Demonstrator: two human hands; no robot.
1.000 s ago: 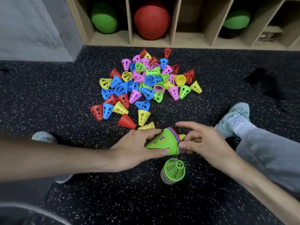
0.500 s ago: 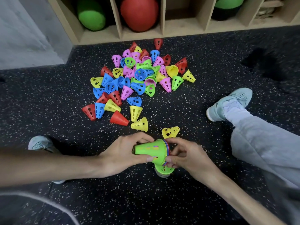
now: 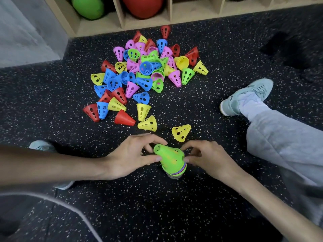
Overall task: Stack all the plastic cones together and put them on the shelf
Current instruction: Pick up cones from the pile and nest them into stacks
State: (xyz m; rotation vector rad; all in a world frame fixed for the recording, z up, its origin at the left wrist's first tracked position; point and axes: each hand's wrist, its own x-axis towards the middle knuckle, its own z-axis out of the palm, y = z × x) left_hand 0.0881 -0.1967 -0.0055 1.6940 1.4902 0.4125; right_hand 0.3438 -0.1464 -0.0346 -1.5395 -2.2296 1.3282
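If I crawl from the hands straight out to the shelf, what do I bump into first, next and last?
Green-topped stack of plastic cones held by both hands → lone yellow holey cone → big pile of colourful plastic cones → single red cone → wooden shelf holding a big red ball.

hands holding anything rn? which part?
Both hold the green-topped cone stack: left hand pinches its narrow top between thumb and fingers, right hand grips the wide rim end.

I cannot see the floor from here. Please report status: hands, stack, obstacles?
Left hand and right hand both grip the stack, tilted, base on floor. Loose pile not yet stacked. Yellow cone lies just beyond, not touching.
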